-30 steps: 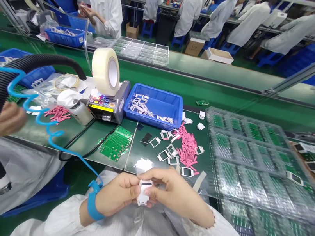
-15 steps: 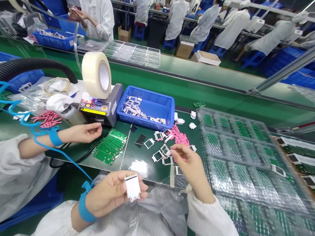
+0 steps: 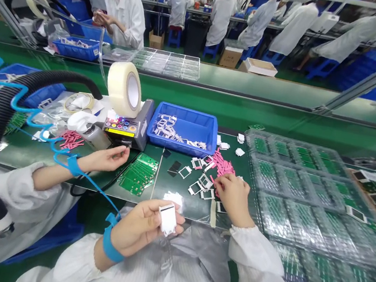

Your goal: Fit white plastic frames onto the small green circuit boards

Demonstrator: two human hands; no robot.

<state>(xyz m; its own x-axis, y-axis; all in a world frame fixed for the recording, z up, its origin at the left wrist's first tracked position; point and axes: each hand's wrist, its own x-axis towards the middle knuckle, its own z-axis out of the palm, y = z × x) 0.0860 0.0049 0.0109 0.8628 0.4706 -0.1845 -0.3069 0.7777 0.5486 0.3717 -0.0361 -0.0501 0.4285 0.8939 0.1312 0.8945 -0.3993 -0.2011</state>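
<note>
Change: on my feed the right hand (image 3: pixel 232 197) has come down from above the small white frames onto the pile of pink strips (image 3: pixel 224 164)

Held part: a white rectangular plastic frame (image 3: pixel 168 220) with a dark slot near one end, tilted in the left hand (image 3: pixel 139 228), just in front of the bench edge

Left hand: closed on the frame, fingers curled around it and thumb on top, with a blue wrist strap (image 3: pixel 109 242) at the wrist

Right hand: fingers bent down and touching the pink strips; I cannot tell whether they grip any

Around the hands: small white frames (image 3: pixel 198 187) lie scattered beside the pink strips, and white paper scraps (image 3: pixel 172 198) sit just behind the held frame

Farther left: green circuit boards (image 3: pixel 136 179) lie fanned on the green bench mat (image 3: pixel 163 189), near a tape dispenser (image 3: pixel 126 128) carrying a wide roll of tape (image 3: pixel 124 89)

Farther right: clear trays of green boards (image 3: pixel 256 133) sit beside the mat, with a blue plastic tray (image 3: pixel 185 111) of white frames behind the pink strips

Co-worker: a hand (image 3: pixel 107 159) reaches in from the left, apart from mine, near the boards
</note>
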